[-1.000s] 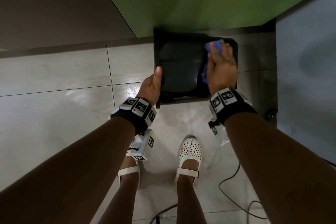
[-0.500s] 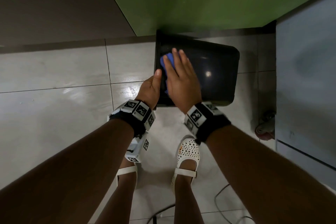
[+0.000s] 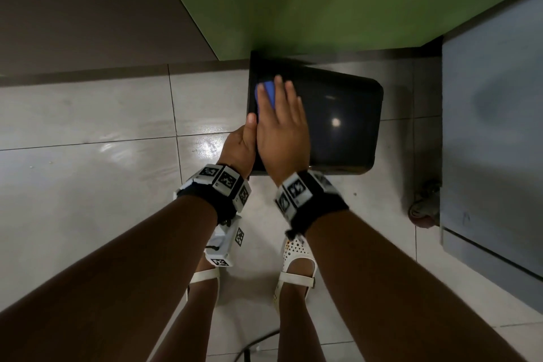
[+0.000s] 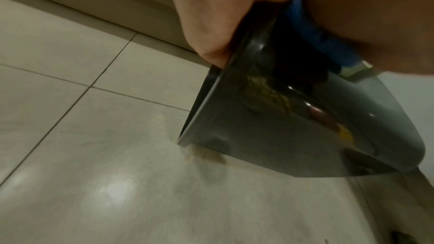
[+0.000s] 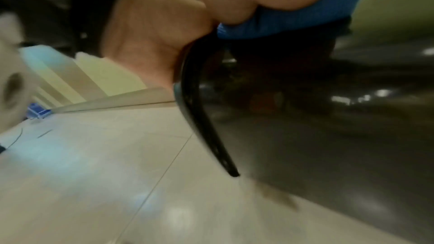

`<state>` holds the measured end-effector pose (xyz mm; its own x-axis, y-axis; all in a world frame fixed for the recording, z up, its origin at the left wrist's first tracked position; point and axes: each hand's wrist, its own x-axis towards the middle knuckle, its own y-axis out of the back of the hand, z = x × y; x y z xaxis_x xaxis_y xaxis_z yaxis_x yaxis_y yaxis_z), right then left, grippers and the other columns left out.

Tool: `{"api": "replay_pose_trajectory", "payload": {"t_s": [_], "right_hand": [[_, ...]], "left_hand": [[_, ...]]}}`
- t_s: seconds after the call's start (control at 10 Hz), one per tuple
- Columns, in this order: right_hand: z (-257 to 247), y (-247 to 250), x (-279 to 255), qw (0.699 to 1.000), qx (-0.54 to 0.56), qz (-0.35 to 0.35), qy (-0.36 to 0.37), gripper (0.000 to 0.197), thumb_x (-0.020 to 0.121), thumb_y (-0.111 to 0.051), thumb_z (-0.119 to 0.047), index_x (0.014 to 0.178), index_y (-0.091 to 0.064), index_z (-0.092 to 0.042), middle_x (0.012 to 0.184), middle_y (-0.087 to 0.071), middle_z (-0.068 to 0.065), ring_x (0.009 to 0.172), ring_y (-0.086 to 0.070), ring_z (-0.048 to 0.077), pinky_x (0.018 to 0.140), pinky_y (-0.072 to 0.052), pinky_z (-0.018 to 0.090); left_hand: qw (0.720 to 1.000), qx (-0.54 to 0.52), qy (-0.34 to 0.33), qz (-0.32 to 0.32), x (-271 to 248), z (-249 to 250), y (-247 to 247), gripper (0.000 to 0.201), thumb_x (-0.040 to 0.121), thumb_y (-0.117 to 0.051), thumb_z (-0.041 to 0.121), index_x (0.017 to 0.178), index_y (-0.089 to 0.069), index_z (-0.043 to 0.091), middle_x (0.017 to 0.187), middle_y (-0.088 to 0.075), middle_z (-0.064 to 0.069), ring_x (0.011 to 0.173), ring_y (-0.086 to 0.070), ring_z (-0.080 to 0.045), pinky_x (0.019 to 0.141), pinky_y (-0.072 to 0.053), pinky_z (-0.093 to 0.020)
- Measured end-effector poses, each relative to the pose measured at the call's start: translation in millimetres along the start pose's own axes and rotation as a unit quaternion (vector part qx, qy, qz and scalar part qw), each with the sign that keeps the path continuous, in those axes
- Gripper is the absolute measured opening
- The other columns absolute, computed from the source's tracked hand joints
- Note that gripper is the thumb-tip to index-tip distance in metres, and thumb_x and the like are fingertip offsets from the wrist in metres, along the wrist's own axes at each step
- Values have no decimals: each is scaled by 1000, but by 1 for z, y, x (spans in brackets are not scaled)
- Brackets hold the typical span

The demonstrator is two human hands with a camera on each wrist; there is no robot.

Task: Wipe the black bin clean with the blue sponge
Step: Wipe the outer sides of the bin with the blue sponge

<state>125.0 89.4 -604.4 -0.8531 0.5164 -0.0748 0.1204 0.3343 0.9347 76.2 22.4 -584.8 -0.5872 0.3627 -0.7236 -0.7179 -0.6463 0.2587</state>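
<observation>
**Bin tipped on floor, sponge pressed to its side**

Tiled floor (image 3: 88, 185): black bin (image 3: 338, 126) lies tipped beside the green wall. Left hand (image 3: 239, 147) grips its rim, fingers curled. Right hand (image 3: 282, 132), fingers straight, presses blue sponge (image 3: 266, 94) flat against bin's upper side.

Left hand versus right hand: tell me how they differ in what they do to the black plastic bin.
The left hand grips the black plastic bin at its rim; the right hand lies flat on its side. The right presses the blue sponge; the left holds no sponge. Both touch the bin.
</observation>
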Motion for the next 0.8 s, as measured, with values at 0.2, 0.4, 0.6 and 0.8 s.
{"api": "replay_pose_trajectory", "payload": {"t_s": [0.2,0.4,0.6,0.8], "right_hand": [[54,8,-30,998,-41,-36,-8,54,87,-43,-23,140,-33,-13,146,-33,20,135,-28,38,108,-17,46],[92,24,-31,953,-8,9,-304,53,97,-33,-22,147,-14,-19,155,-10,15,142,-8,31,117,-11,44],[94,5,-29,876,283,209,-331,45,97,-10,9,142,-9,9,152,-5,24,135,-8,31,93,-19,-7],[77,9,-48,834,355,215,-365,44,99,-22,-13,142,-23,-2,146,-29,23,131,-37,21,106,-35,20]], "left_hand": [[1000,9,2,20,-7,2,-1,52,98,-21,45,105,-60,11,87,-57,-4,75,-54,-20,77,-46,-31],[999,33,6,3,-7,0,-1,48,96,-19,49,98,-55,17,92,-57,-4,86,-55,-22,83,-48,-35],[997,38,30,-61,-4,3,16,55,96,-19,52,119,-54,18,109,-61,-3,90,-60,-15,78,-53,-26],[947,-248,184,-90,32,54,51,51,89,-38,58,108,-50,13,85,-62,-5,81,-61,-23,69,-50,-33]]}}
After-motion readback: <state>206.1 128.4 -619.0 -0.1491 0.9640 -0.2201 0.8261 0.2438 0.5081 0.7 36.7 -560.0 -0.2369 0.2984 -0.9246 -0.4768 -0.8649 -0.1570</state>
